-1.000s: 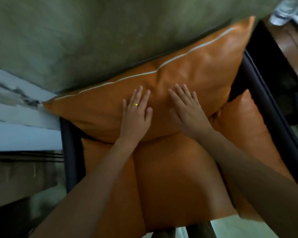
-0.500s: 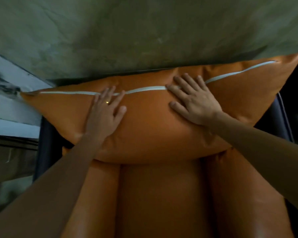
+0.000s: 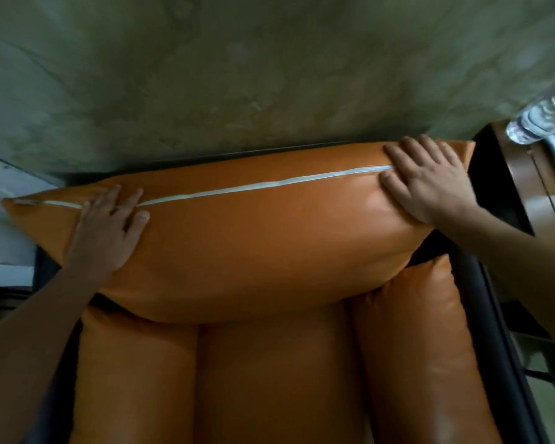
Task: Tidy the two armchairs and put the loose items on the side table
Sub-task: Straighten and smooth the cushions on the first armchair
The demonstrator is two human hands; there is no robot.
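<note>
**Both grips flat on the back cushion**

The orange back cushion (image 3: 253, 248) stood on edge in the armchair (image 3: 491, 315), in front of a green wall (image 3: 237, 75). Its lower edge rested on the seat cushion (image 3: 279, 386). The left grip (image 3: 104, 232) lay flat near the cushion's left end, fingers spread across the white seam (image 3: 253, 186) and closed round nothing. The right grip (image 3: 430, 184) pressed the right end, fingers straight over the top edge and thumb on the front face. Beside the chair's right arm, a clear bottle (image 3: 542, 120) sat on the wooden desk (image 3: 526, 200).
</note>
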